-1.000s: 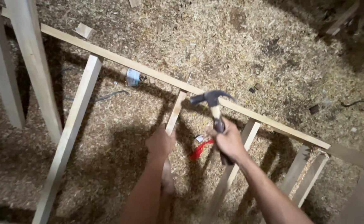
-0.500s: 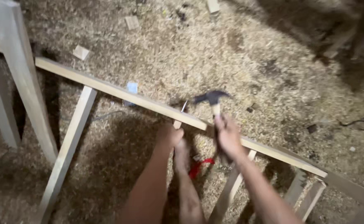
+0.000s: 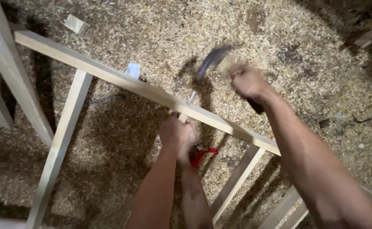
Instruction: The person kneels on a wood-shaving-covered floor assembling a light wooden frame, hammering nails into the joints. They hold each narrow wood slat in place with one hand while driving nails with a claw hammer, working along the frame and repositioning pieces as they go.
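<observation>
A right hand (image 3: 246, 79) clamps its fingers on a raised hammer (image 3: 213, 60) — blurred, steel-headed, top-heavy, best held low on the handle. A thin nail (image 3: 191, 98) stands on a long, pale, stiff wooden rail (image 3: 109, 76). The left hand (image 3: 176, 133) grips a slat under the rail — fingers closed. Sawdust covers the floor (image 3: 152, 34)

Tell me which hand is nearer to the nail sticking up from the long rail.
Left. The left hand grips a slat just below the nail; the right hand, holding the hammer, is raised farther off to its right.
</observation>
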